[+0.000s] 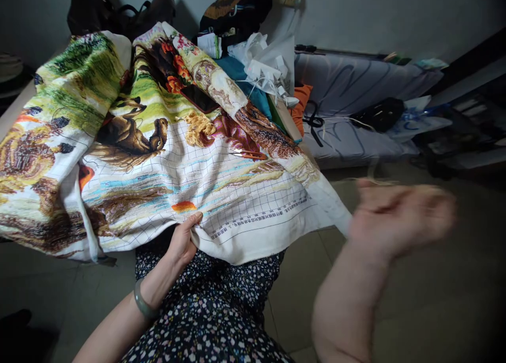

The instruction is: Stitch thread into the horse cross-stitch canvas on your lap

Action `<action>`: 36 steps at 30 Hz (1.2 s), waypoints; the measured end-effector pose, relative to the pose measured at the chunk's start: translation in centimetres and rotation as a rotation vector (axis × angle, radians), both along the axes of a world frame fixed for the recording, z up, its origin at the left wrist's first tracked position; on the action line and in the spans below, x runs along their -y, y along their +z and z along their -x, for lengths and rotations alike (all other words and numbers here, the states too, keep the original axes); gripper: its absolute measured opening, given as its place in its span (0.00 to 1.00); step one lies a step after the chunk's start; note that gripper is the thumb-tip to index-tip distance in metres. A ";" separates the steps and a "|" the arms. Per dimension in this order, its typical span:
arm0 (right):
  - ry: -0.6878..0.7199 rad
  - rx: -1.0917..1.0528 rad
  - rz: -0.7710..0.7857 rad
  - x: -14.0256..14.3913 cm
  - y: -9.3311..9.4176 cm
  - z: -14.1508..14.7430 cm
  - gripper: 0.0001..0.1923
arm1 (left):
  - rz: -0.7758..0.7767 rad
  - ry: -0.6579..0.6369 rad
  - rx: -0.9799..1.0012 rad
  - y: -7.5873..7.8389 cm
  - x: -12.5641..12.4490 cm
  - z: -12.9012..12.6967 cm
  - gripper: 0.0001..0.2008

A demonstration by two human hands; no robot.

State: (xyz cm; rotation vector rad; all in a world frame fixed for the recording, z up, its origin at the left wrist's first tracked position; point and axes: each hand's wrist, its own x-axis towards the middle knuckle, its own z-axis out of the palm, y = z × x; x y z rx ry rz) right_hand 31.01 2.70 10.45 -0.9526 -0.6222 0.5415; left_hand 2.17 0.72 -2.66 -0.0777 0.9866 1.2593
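Nearest me, my left hand (pixel 182 243) pinches the lower edge of the cross-stitch cloth (pixel 166 157) draped over my lap. My right hand (pixel 399 210) is raised to the side, blurred; I cannot tell its grip. Upper cloth is densely stitched, lower grid mostly bare. Beyond lies piled clutter (pixel 253 57).

The embroidery cloth (pixel 158 157) lies draped over the person's lap, spreading from the middle out to nine o'clock. The left hand (pixel 182 242) sits under the cloth's near edge at six o'clock. The right hand (pixel 399 213) is off the cloth at three o'clock, above the floor (pixel 435 300). Behind the cloth, at twelve o'clock, bags (pixel 118 12) and a heap of clothes (pixel 253 57) lie against the wall. At two o'clock folded bedding (pixel 356 84) lies with a small pouch (pixel 379 114) on it.
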 end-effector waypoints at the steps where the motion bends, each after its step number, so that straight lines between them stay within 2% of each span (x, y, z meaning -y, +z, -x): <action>1: 0.091 0.103 0.006 0.1 -1.6 2.3 0.12 | 0.011 -0.003 -0.002 0.1 0.0 0.0 0.07; 2: 0.231 0.152 0.052 0.3 -3.3 4.7 0.09 | 0.020 -0.007 -0.003 0.2 0.0 0.1 0.06; 5: 0.712 0.317 0.439 1.2 -7.6 11.1 0.05 | 0.020 -0.017 -0.006 0.5 0.0 0.1 0.06; 7: 0.845 0.477 0.572 1.9 -9.5 13.8 0.07 | 0.012 -0.028 -0.005 0.6 0.0 0.1 0.07; 9: 0.838 0.598 0.593 2.2 -10.4 15.2 0.09 | 0.005 -0.038 -0.005 0.6 0.0 0.1 0.08; 12: 0.799 0.660 0.589 2.2 -10.8 15.8 0.10 | -0.008 -0.038 -0.003 0.5 0.0 0.0 0.09; 26: 0.735 0.734 0.611 1.9 -10.6 16.6 0.08 | -0.017 -0.022 -0.025 0.0 0.0 0.0 0.09; 33: 0.805 0.525 0.649 2.3 -11.6 16.7 0.06 | 0.028 -0.045 0.001 0.3 -0.1 0.0 0.08; 36: 0.791 0.502 0.623 2.3 -11.9 16.7 0.05 | 0.044 -0.066 0.040 0.4 -0.2 0.1 0.07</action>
